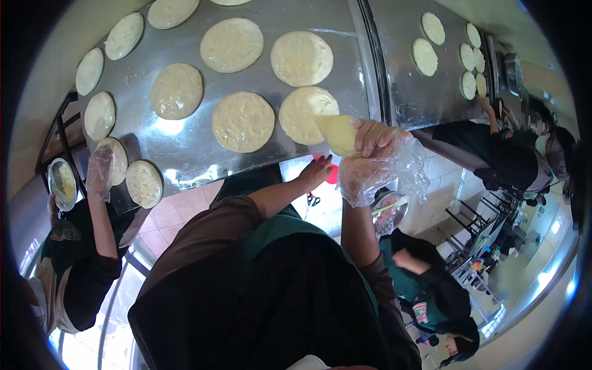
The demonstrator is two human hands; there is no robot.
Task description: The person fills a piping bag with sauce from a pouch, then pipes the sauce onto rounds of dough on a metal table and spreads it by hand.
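Note:
My right hand (368,157) is closed around a clear plastic piping bag (340,132) of pale yellow filling. Loose plastic from it spreads over the hand and wrist. The bag's narrow end overlaps the right edge of a flat dough round (305,111); whether it touches is unclear. Lower and to the left, my left hand (316,172) has its fingers loosely stretched out and holds nothing visible. A red object (333,171) lies just beyond its fingertips, partly covered. More dough rounds, one of them (243,122) close by, lie on the metal table (185,145).
At left, a co-worker's gloved hand (100,172) touches a dough round; a metal bowl (63,184) is beside that person. Scissors (313,199) lie below my left hand. Another bowl (394,216) sits near my right forearm. A second metal table (407,92) stands right. Another co-worker (431,290) is lower right.

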